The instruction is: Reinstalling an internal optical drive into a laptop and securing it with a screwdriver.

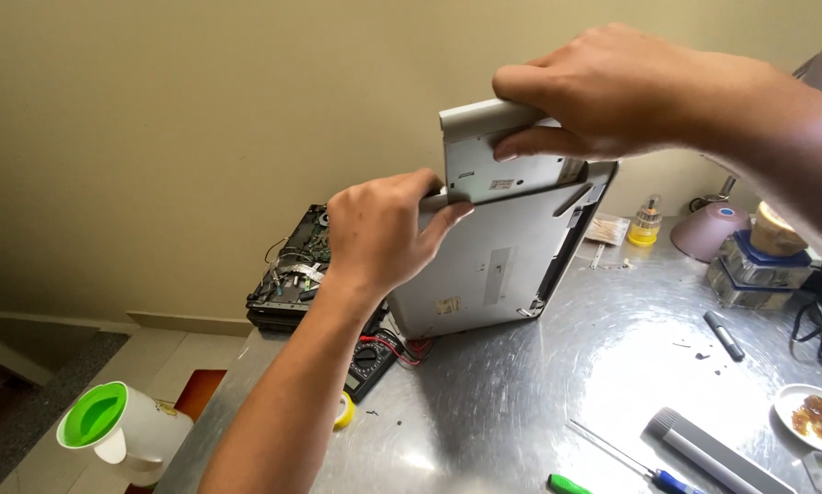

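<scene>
Left hand (pixel 383 236), nearest the lens, closes around the upper edge of the silver laptop chassis (pixel 498 265), which stands tilted on the steel table (pixel 539 402). Right hand (pixel 612 91) pinches the slim optical drive (pixel 498 155), part-seated in the chassis side. Step in hand: drive at its bay. Next move calls for straight, level travel along the bay.

Two hands show: the left hand (pixel 379 233) and the right hand (pixel 603 91). Between them are one silver laptop (pixel 493 265) and one grey optical drive (pixel 493 155). On the steel bench (pixel 539 393) sit one opened black laptop chassis (pixel 292 265) at the far left corner, one multimeter (pixel 367 364), one yellow tape roll (pixel 343 410) at the left edge, two screwdrivers (pixel 626 462), one black marker (pixel 724 336) and one white dish (pixel 814 416) at the right edge.
</scene>
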